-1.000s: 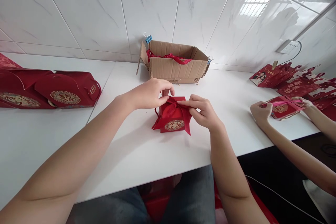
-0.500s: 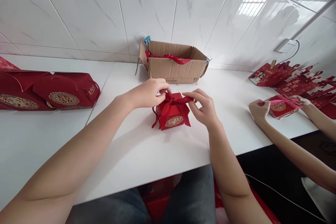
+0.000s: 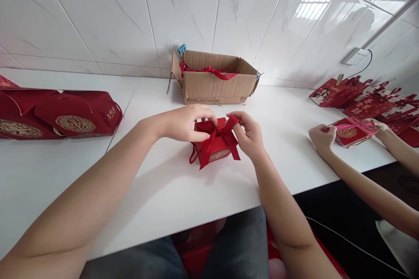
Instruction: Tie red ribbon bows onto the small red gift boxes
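Note:
A small red gift box [image 3: 220,155] with a gold round emblem sits on the white table in front of me. A red ribbon [image 3: 225,133] is tied in a bow over its top, its tails hanging down the front. My left hand [image 3: 185,124] has thumb and fingers curled around the bow's left side, close to the knot. My right hand [image 3: 249,136] pinches the bow's right loop between thumb and fingers. A red cord handle [image 3: 194,155] sticks out at the box's left side.
Behind the gift box stands an open cardboard box [image 3: 216,89] with red ribbons inside. Large red boxes [image 3: 77,115] are at the left. On the right, another person's hands hold a red box with a pink ribbon [image 3: 352,128], near several red gift bags [image 3: 369,102].
My left hand has shifted slightly down and closer to the knot, its fingers lower on the bow. My right hand has drawn in a little; the right loop now stands up more.

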The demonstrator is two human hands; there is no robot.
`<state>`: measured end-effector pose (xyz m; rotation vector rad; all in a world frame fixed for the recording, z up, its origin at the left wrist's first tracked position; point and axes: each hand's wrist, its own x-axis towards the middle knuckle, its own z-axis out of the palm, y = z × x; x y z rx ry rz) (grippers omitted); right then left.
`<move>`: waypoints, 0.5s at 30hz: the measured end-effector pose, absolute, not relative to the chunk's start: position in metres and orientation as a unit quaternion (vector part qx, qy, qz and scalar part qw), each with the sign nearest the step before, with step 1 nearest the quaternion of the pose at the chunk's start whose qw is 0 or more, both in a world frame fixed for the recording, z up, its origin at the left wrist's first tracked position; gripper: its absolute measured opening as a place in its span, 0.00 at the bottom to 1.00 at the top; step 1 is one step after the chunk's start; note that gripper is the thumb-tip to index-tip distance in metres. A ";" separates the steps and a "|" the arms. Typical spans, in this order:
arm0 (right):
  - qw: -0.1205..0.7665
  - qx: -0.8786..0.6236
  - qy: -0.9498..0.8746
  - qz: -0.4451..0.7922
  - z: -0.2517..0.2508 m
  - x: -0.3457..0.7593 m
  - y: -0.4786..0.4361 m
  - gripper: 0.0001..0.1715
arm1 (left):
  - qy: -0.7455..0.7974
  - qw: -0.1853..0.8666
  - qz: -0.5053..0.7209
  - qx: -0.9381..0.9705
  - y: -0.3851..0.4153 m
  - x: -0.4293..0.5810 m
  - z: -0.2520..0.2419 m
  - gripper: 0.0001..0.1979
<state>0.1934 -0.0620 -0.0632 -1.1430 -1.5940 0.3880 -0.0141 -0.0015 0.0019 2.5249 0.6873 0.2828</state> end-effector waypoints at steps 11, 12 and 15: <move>0.583 -0.500 -0.596 0.236 -0.065 0.191 -0.060 0.15 | 0.265 0.252 0.156 0.918 -0.001 -0.005 -0.005 0.08; 0.583 -0.495 -0.599 0.235 -0.065 0.191 -0.060 0.15 | 0.263 0.252 0.157 0.918 -0.002 -0.004 -0.006 0.09; 0.570 -0.454 -0.636 0.255 -0.062 0.191 -0.063 0.15 | 0.266 0.254 0.166 0.915 -0.002 -0.003 -0.007 0.09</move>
